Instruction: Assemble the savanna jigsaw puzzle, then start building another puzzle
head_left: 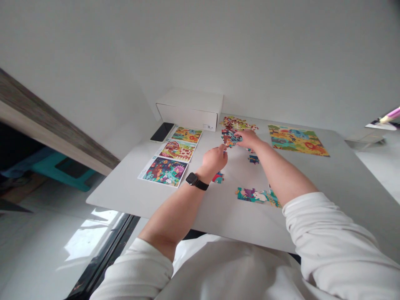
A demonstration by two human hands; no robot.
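Observation:
My left hand (215,158), with a black watch (196,181) on the wrist, is closed in a pinch on a small puzzle piece (223,146) at its fingertips. My right hand (248,138) rests with fingers curled on a heap of loose colourful puzzle pieces (233,129) at the far middle of the white table (343,179). A single loose piece (218,178) lies beside my left wrist, another piece (253,158) by my right forearm. A joined strip of pieces (254,195) lies under my right forearm, nearer me.
A finished puzzle (296,140) lies at the far right. A printed sheet with three pictures (171,156) lies at the left, a black phone (161,131) beyond it. A white box (190,109) stands against the wall. A teal stool (59,168) is on the floor at left.

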